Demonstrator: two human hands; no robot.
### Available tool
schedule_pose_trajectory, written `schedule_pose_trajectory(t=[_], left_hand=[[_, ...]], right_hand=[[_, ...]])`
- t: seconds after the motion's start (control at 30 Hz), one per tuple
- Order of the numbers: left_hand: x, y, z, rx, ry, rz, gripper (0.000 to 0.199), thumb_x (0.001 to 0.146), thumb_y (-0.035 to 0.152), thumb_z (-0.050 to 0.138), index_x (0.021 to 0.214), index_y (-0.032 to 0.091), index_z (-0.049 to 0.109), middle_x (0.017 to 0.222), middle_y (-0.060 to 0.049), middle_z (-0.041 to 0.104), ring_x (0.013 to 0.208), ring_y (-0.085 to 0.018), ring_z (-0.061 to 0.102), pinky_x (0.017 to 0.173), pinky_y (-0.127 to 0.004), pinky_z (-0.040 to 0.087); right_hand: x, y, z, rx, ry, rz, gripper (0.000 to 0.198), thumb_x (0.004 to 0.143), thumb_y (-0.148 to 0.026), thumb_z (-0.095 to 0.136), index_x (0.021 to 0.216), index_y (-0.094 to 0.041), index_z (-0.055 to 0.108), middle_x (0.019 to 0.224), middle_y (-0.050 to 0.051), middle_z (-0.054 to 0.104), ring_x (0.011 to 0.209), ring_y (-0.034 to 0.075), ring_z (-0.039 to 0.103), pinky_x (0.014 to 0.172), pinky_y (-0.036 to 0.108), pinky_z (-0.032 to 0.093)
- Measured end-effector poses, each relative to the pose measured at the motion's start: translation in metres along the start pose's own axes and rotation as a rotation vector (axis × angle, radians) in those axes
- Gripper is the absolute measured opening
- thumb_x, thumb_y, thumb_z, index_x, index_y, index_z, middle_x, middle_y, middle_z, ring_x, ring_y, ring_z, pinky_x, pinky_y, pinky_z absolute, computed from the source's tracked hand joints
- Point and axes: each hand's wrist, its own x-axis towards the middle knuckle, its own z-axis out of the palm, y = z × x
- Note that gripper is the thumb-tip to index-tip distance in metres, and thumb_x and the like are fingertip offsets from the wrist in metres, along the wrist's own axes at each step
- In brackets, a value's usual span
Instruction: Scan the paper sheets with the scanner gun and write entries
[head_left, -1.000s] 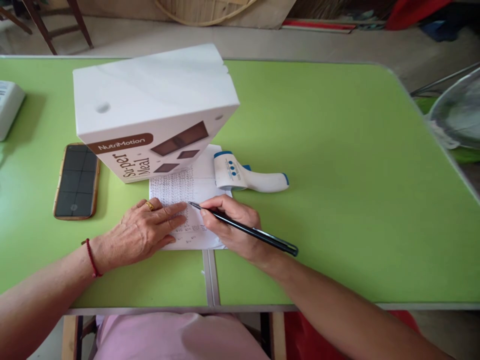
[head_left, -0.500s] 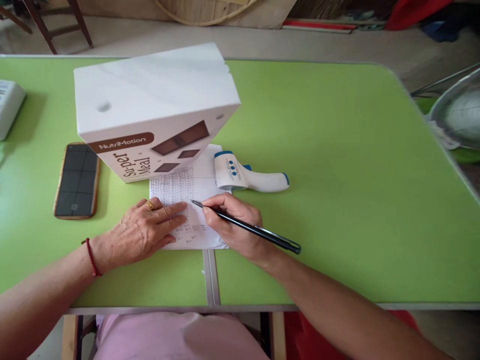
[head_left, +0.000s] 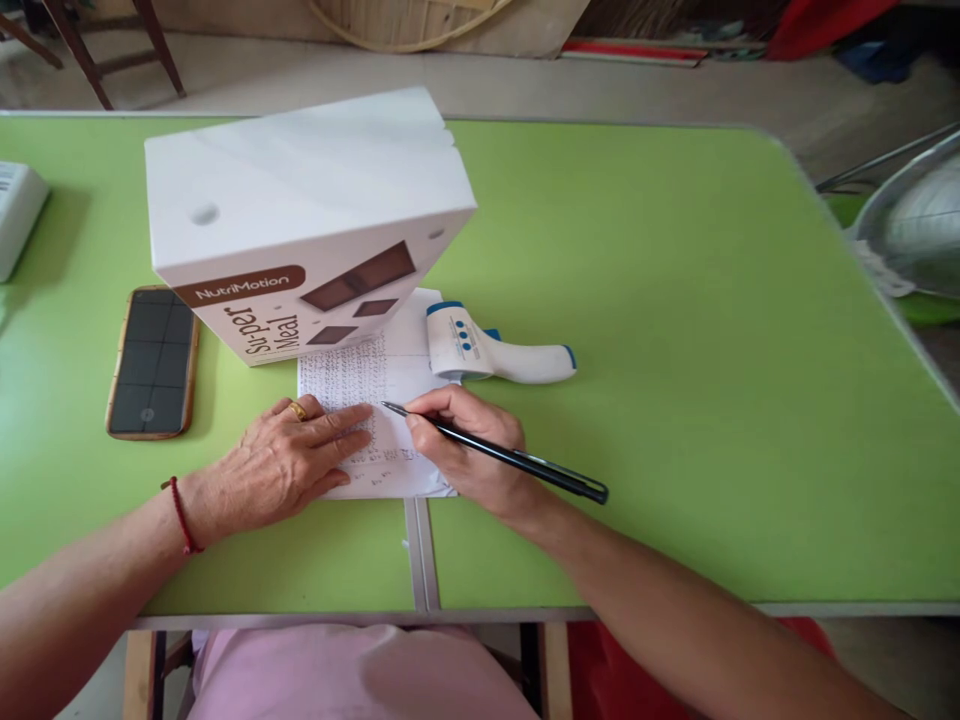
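A sheet of paper (head_left: 409,400) covered in rows of small handwriting lies on the green table, its far part hidden by a box. My left hand (head_left: 289,460) rests flat across the paper's left side, fingers stretched out, a ring on one finger. My right hand (head_left: 476,445) grips a black pen (head_left: 517,457) between thumb and fingers. The pen's tip is at the writing, just right of my left fingertips; I cannot tell whether it touches. A white and blue infrared thermometer (head_left: 495,350) lies just beyond my right hand, against the paper's right edge.
A tall white NutriMotion box (head_left: 307,190) stands at the paper's far edge. Left of it lies a phone (head_left: 152,360) in a brown case. A white object (head_left: 19,215) sits at the far left of the green table (head_left: 697,350). Beyond the right edge is a basin-like item (head_left: 919,215).
The pen's rear end has swung slightly to the right and up, while its tip stays in nearly the same spot. My left hand has kept its place on the paper.
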Motion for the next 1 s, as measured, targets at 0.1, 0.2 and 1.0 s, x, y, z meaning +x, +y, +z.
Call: schedule_pose_trajectory(t=[0.1, 0.2, 1.0], left_hand=[[0.0003, 0.0004, -0.0004, 0.0, 0.003, -0.003, 0.029, 0.097, 0.025, 0.05, 0.122, 0.015, 0.063, 0.142, -0.007, 0.055, 0.101, -0.025, 0.056, 0.085, -0.042, 0.051], [0.0003, 0.0005, -0.0007, 0.002, -0.006, -0.007, 0.029, 0.098, 0.025, 0.049, 0.122, 0.015, 0.063, 0.142, -0.008, 0.054, 0.101, -0.025, 0.056, 0.086, -0.041, 0.051], [-0.0005, -0.0011, -0.0004, -0.002, 0.028, 0.006, 0.029, 0.098, 0.024, 0.048, 0.121, 0.014, 0.063, 0.141, -0.006, 0.055, 0.098, -0.025, 0.056, 0.086, -0.04, 0.051]], right_hand=[[0.0002, -0.0006, -0.0006, -0.002, -0.006, -0.006, 0.004, 0.078, -0.021, 0.059, 0.074, -0.022, 0.061, 0.059, -0.004, 0.064, 0.049, 0.01, 0.059, 0.048, 0.02, 0.049], [0.0001, -0.0003, -0.0012, -0.003, -0.008, 0.009, 0.005, 0.078, -0.022, 0.058, 0.074, -0.022, 0.06, 0.057, -0.004, 0.063, 0.047, 0.01, 0.057, 0.045, 0.02, 0.047], [0.0022, -0.0012, -0.0045, 0.015, 0.014, 0.02, 0.006, 0.077, -0.02, 0.058, 0.072, -0.021, 0.059, 0.054, -0.005, 0.058, 0.042, 0.008, 0.05, 0.041, 0.019, 0.04]])
